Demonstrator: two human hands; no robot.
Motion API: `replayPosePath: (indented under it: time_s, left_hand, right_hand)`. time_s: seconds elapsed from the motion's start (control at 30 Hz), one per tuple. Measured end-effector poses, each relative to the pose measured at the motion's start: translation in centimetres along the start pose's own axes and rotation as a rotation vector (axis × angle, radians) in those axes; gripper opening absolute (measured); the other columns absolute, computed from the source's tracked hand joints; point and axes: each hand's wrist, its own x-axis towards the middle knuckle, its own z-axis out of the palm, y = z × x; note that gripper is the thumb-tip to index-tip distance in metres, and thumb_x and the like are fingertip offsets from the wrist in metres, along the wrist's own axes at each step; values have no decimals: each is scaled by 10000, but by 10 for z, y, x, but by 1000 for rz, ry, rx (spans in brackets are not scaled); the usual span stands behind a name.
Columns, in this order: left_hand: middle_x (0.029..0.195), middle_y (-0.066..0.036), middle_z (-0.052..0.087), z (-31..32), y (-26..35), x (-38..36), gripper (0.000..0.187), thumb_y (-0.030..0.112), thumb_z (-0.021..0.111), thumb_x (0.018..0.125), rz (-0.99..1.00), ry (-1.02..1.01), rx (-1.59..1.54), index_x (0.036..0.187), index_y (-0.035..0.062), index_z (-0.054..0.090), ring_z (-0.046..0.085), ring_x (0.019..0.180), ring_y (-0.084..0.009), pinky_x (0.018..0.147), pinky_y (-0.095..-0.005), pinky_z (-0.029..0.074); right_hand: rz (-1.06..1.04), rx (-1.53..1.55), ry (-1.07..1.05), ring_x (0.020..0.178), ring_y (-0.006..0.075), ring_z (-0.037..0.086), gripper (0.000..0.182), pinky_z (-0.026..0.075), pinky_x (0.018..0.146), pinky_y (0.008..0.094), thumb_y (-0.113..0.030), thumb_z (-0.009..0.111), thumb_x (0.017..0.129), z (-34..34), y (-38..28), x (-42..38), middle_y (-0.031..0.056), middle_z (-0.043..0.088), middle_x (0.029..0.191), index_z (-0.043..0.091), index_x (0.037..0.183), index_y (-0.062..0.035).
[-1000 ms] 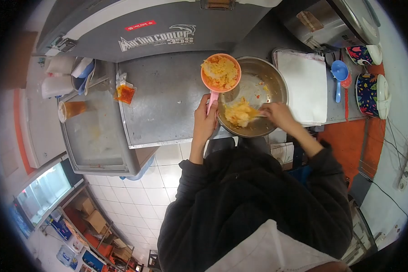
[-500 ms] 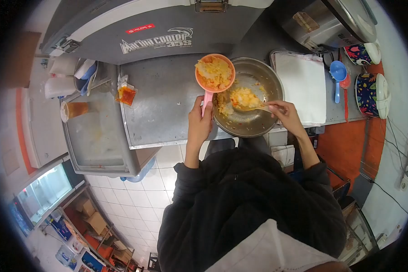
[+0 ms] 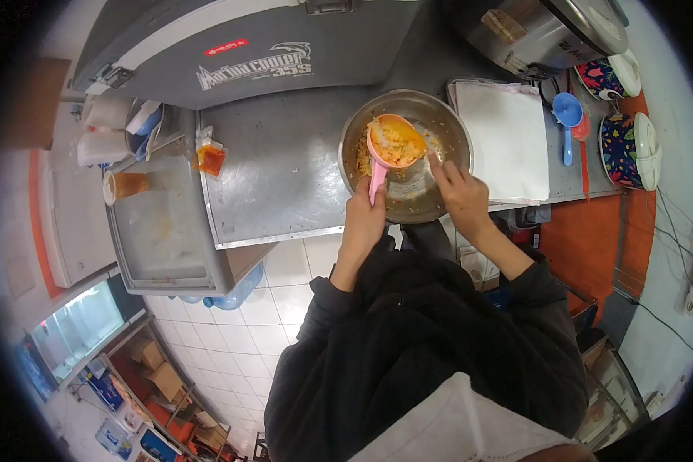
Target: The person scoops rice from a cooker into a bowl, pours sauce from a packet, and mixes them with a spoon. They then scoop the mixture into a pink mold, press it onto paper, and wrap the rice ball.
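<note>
My left hand (image 3: 364,222) is closed round the handle of a pink measuring scoop (image 3: 377,182), held over a wide metal bowl (image 3: 456,142). Yellowish fried rice (image 3: 393,154) fills much of the scoop. My right hand (image 3: 463,199) grips a yellowish spoon (image 3: 410,134), whose head lies over the rice at the scoop's top edge. The fingers partly hide the spoon's handle. Scattered rice grains cling to the bowl's inside, mostly at its left.
Right of the bowl lies a stack of white paper sheets (image 3: 504,138). A blue scoop (image 3: 567,112) and patterned pots (image 3: 622,152) stand farther right. A large grey cooler (image 3: 285,46) borders the counter's back. A sauce packet (image 3: 209,159) lies left.
The scoop has moved right and down, from the bowl's left edge to over its inside. My right hand has brought the spoon from inside the bowl up to the scoop.
</note>
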Motion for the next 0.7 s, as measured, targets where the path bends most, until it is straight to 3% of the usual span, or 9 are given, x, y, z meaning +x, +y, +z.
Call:
replayPosePath:
  time_s: [0.1, 0.23, 0.3, 0.33, 0.4, 0.43, 0.47, 0.57, 0.7]
  left_hand:
    - [840, -292, 596, 6, -5, -1, 282, 210, 458, 903, -15, 58, 16, 1044, -30, 502, 573, 816, -455, 705, -450, 441]
    - [827, -295, 593, 4, -26, 8, 284, 205, 461, 899, -21, 82, 12, 1044, -36, 494, 578, 799, -451, 718, -444, 442]
    - [717, -209, 597, -4, -44, 15, 278, 210, 468, 901, 228, 90, 148, 1045, -26, 495, 593, 615, -333, 588, -388, 462]
    - [717, -209, 597, -13, -28, 16, 278, 210, 468, 901, 224, 93, 147, 1045, -26, 495, 593, 615, -333, 588, -388, 462]
    - [618, -88, 536, -28, 0, 17, 263, 223, 477, 906, -131, -4, -60, 1035, -4, 503, 511, 463, -172, 439, -302, 410]
    - [576, -11, 464, -28, -2, 18, 236, 227, 476, 914, -118, 35, -72, 1022, 20, 509, 409, 393, -74, 355, -242, 324]
    - [576, -11, 464, -31, -2, 20, 236, 227, 476, 914, -116, 31, -69, 1022, 20, 509, 409, 393, -74, 355, -242, 324]
    - [563, -4, 452, -33, -7, 25, 209, 208, 459, 925, -79, 10, -162, 1028, 32, 505, 383, 370, -69, 341, -235, 302]
    - [553, 5, 441, -35, -9, 28, 203, 201, 450, 931, -62, 35, -272, 1036, 34, 497, 367, 357, -61, 332, -226, 290]
  right_hand:
    - [-63, -44, 41, 707, 153, 530, 560, 474, 488, 258, -59, 541, 716, 25, -8, -11, 18, 528, 903, 475, 1269, -115]
    - [-115, 12, 96, 675, 157, 543, 545, 471, 486, 265, -56, 543, 727, 39, 13, -4, 29, 537, 873, 488, 1264, -129]
    - [30, 210, 225, 642, 170, 557, 494, 471, 495, 275, -65, 564, 736, 39, 32, 5, 35, 550, 849, 534, 1219, -165]
    - [25, 212, 221, 642, 170, 557, 494, 471, 495, 275, -65, 564, 736, 33, 36, 11, 35, 550, 849, 534, 1219, -165]
    - [160, 300, 201, 622, 186, 569, 446, 473, 509, 288, -78, 579, 740, 22, 44, 22, 33, 553, 825, 573, 1167, -205]
    - [145, 232, 121, 644, 188, 581, 394, 480, 519, 293, -97, 602, 726, 29, 51, 21, 21, 557, 836, 594, 1105, -204]
    - [150, 232, 123, 644, 188, 581, 394, 480, 519, 293, -97, 602, 726, 42, 53, 27, 21, 557, 836, 594, 1105, -204]
    - [15, 119, 118, 667, 185, 594, 336, 490, 528, 288, -121, 596, 736, 69, 45, 32, 15, 564, 847, 594, 1065, -189]
    - [-327, 137, -74, 680, 178, 603, 290, 498, 539, 286, -127, 547, 761, 53, 15, 14, 4, 570, 860, 593, 1041, -189]
